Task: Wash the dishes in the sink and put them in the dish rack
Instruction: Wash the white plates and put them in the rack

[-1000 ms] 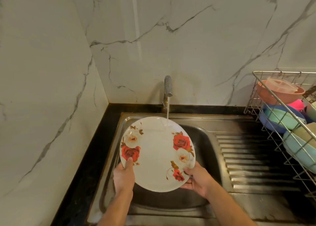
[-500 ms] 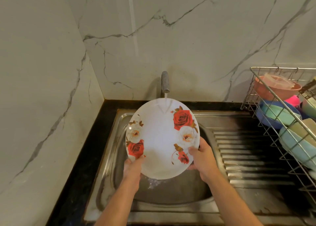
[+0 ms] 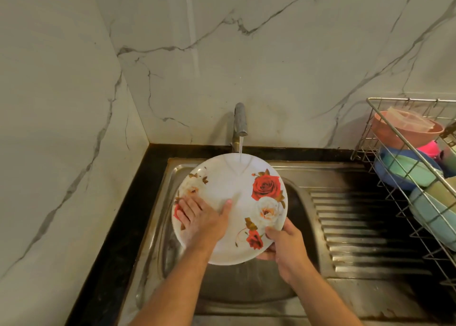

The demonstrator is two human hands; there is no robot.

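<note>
Left of the sink (image 3: pixel 308 280), a marble-veined wall panel (image 3: pixel 56 128) running down to a black counter edge (image 3: pixel 128 217). No brand, label or writing readable anywhere.

Over the sink's basin, held up and tilted toward the camera: a white plate (image 3: pixel 229 192) printed with red and cream roses. Left hand (image 3: pixel 202 220) laid flat on the plate's face, left of its centre, fingers straight and spread, thumb angled toward the middle, covering part of the rose print there; pressing, not gripping. Right hand (image 3: pixel 287 245) at the plate's lower right rim, thumb on the front face by the small red rose, remaining fingers curled behind the rim, so pinching the plate at that edge.

Behind the sink, at the back wall, a metal tap (image 3: pixel 240 120) with a thin stream of water (image 3: pixel 240 150) falling onto the plate's top edge and spreading down its face.

Right of the basin, the sink's ribbed steel drainboard (image 3: pixel 350 229), dark and wet-looking in patches.

Further right of the sink, partly cut by the frame edge, a wire dish rack (image 3: pixel 370 133). Inside it: a pink-brown bowl (image 3: pixel 394 134) with a clear lid (image 3: pixel 407 118) resting in it, something bright pink (image 3: pixel 429 149) just beside, a blue bowl (image 3: pixel 385 170) holding a teal dish (image 3: pixel 407 169), and a pale blue dish (image 3: pixel 434 217) standing on edge nearer the camera.
</note>
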